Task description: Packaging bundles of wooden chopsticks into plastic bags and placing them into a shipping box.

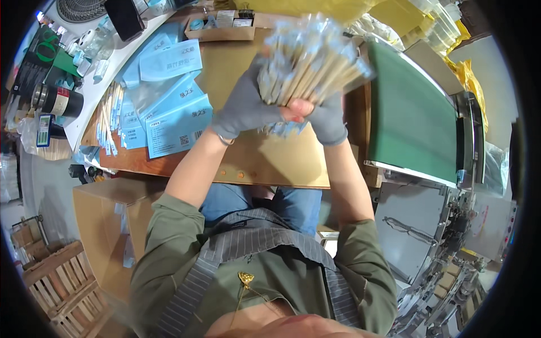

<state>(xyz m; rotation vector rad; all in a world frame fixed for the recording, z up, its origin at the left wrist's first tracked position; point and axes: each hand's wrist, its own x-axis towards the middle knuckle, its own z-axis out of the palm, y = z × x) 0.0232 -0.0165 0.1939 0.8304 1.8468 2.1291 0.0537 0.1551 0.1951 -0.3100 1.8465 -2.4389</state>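
Both my hands, in grey gloves with bare fingertips, hold up a thick bundle of wrapped chopsticks [315,62] over the table. The sticks are in clear and blue film, fan out at the far end and are a little blurred. My left hand [243,104] wraps the bundle's left side. My right hand [328,119] closes round its lower right, and the thumbs meet in front. Most of the other fingers are hidden behind the bundle. Blue printed plastic bags [179,127] lie left of my left hand, and loose wrapped chopsticks [108,121] lie beside them.
A wooden table [270,163] spreads beneath my hands. At its far edge is a small cardboard tray [220,34] with little items. A green conveyor belt [414,112] stands at the right. On the left, a white shelf [112,62] carries a phone [124,19] and bottles. A cardboard box [107,225] sits below.
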